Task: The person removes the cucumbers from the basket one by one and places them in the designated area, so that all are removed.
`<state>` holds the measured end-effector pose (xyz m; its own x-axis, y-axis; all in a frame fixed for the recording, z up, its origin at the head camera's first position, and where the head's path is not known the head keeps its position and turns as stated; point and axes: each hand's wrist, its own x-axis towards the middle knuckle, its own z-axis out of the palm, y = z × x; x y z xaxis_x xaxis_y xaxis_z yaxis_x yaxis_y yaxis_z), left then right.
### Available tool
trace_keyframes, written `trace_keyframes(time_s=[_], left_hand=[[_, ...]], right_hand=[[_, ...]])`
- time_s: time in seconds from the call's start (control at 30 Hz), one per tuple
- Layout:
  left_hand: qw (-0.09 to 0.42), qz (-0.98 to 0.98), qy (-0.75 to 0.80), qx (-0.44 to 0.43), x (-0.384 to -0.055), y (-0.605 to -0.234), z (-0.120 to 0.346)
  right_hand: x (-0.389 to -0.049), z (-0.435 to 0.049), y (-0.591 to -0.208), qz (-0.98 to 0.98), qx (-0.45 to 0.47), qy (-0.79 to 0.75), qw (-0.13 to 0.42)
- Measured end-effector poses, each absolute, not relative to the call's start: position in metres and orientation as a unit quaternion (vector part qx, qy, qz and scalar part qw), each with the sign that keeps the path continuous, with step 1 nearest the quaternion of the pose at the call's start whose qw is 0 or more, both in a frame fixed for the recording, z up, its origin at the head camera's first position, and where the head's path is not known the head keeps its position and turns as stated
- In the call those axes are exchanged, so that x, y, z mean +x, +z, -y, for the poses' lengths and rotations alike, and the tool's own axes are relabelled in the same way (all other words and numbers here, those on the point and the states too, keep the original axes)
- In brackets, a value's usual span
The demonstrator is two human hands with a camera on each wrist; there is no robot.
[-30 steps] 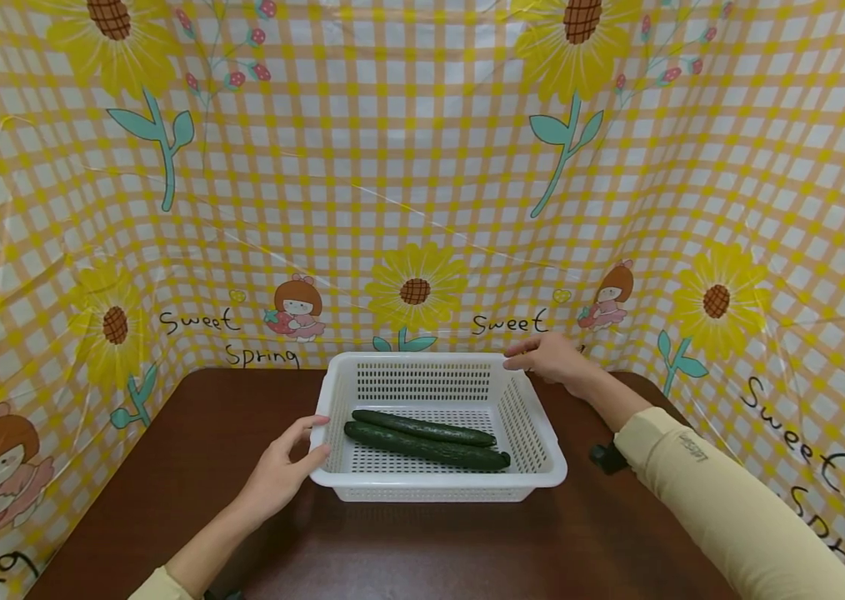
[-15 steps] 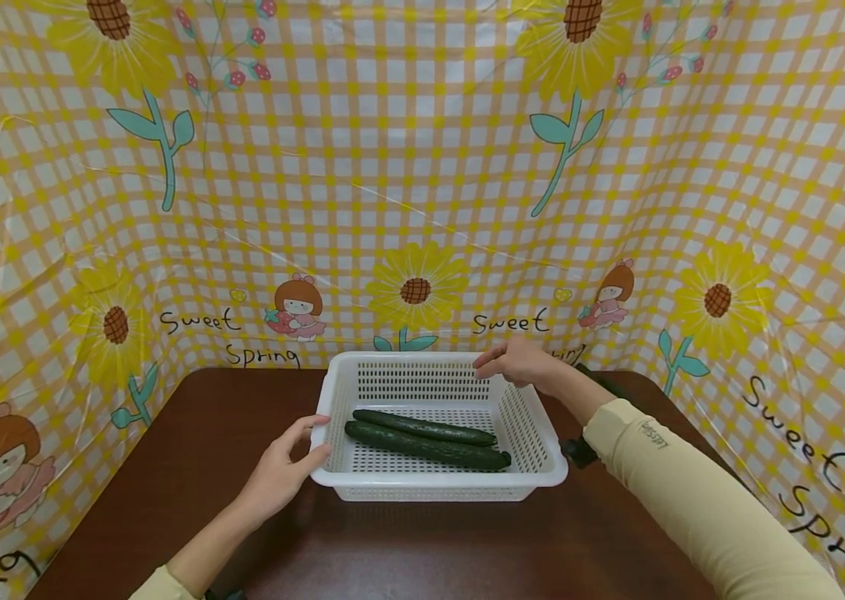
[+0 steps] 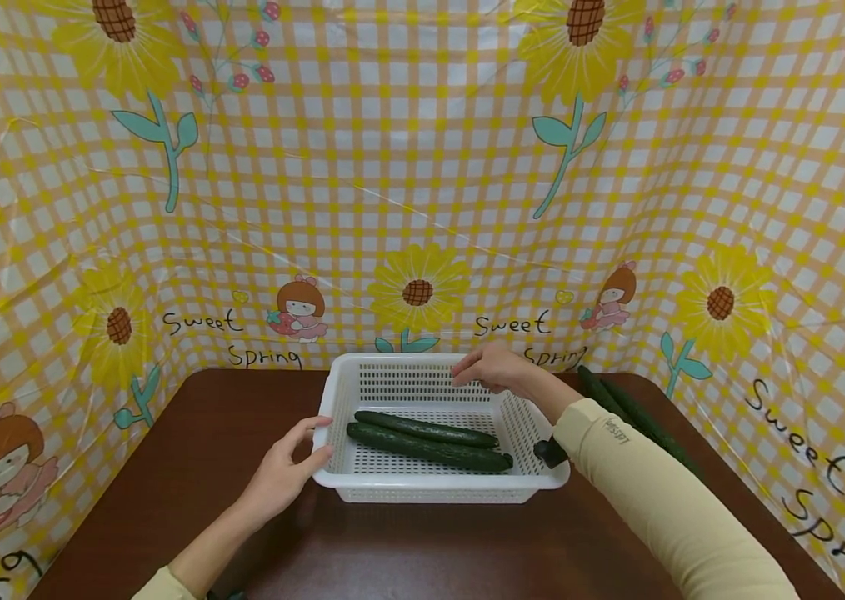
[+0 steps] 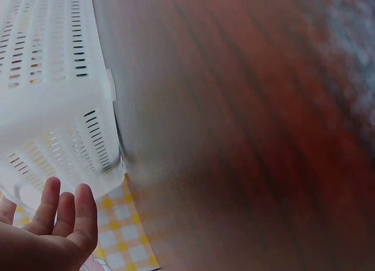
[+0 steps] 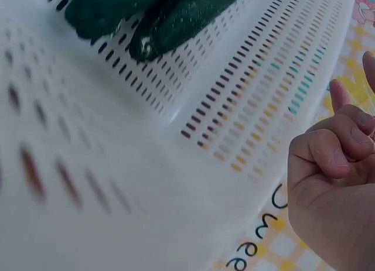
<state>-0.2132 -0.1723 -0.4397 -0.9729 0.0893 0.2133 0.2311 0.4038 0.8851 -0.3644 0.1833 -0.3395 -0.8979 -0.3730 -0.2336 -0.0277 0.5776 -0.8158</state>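
A white perforated plastic basket stands on the table, with two dark green cucumbers lying side by side in it. At its left rim is my left hand, thumb and index finger over the edge; the left wrist view shows the other fingers beside the outer wall. My right hand hangs over the far right part of the basket, behind the cucumbers. In the right wrist view its fingers are loosely bent with nothing between them.
More cucumbers lie on the brown table at the right, partly hidden by my right sleeve. A checked, flower-printed cloth hangs close behind and on both sides.
My right hand has moved left from the basket's far right corner to over its inside, uncovering cucumbers on the right of the table. The left hand and the basket stay put.
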Motion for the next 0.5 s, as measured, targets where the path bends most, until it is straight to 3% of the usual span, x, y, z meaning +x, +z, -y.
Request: trace_keyframes(time_s=[0.5], left_hand=[[0.069,0.836,-0.536,-0.095,-0.216,-0.442,0.172]], right_hand=[[-0.375,-0.163,-0.365,-0.862,-0.110,-0.441,0.222]])
